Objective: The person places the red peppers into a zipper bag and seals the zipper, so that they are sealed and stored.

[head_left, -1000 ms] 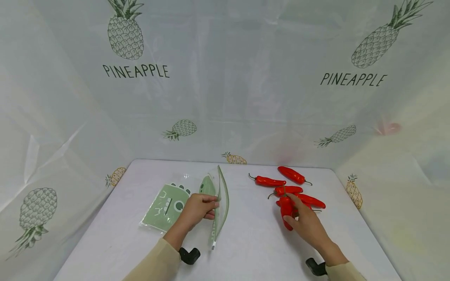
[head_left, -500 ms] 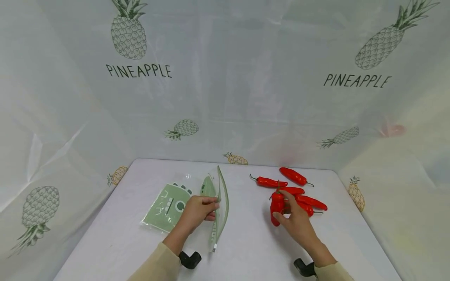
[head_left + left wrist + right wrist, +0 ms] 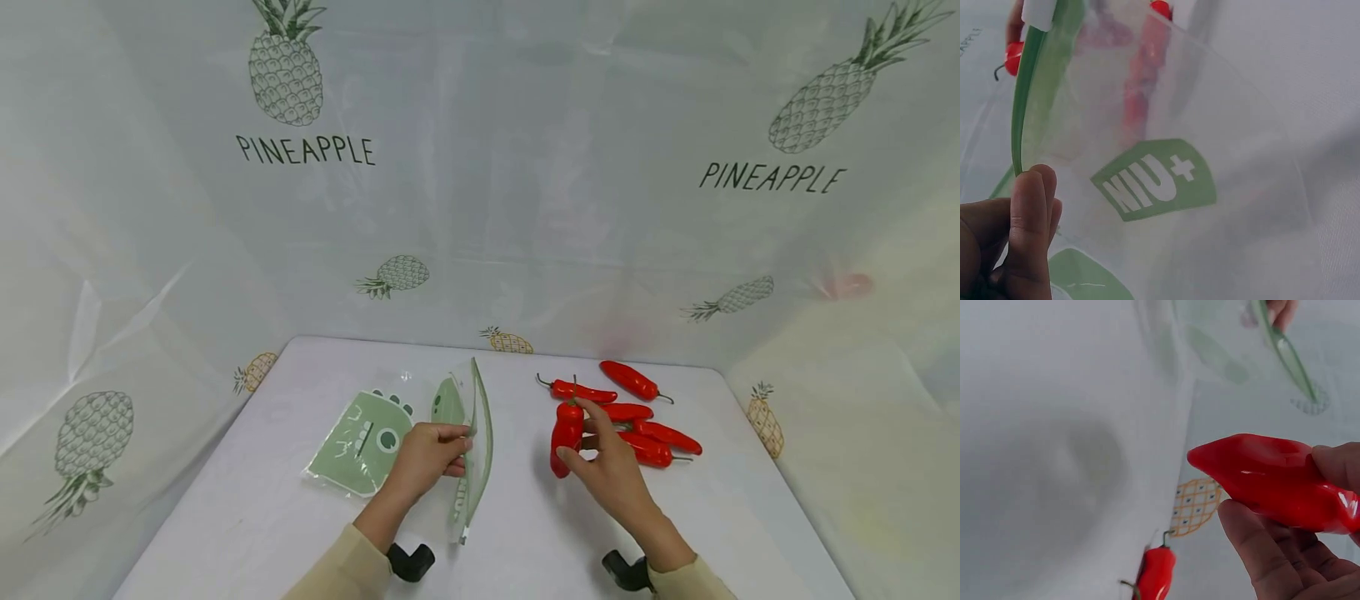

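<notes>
My left hand [image 3: 429,457] pinches the edge of a clear zip bag [image 3: 480,442] with green print and a green zip strip. In the left wrist view, the thumb and fingers hold the bag's rim, and a green "NIU+" label [image 3: 1154,181] shows on its clear side. To the right of the bag, my right hand [image 3: 611,467] grips a red chili pepper [image 3: 567,437] with the stem up, apart from the bag. The right wrist view shows this pepper [image 3: 1266,478] between thumb and fingers.
Several red chili peppers [image 3: 667,435] lie on the white table [image 3: 247,517] behind and right of my right hand. A flat green monster-print bag [image 3: 360,446] lies left of my left hand. A pineapple-print sheet [image 3: 525,208] rises behind the table.
My right hand has moved left with the chili pepper, away from the other peppers and closer to the bag. The left hand still holds the bag in nearly the same spot.
</notes>
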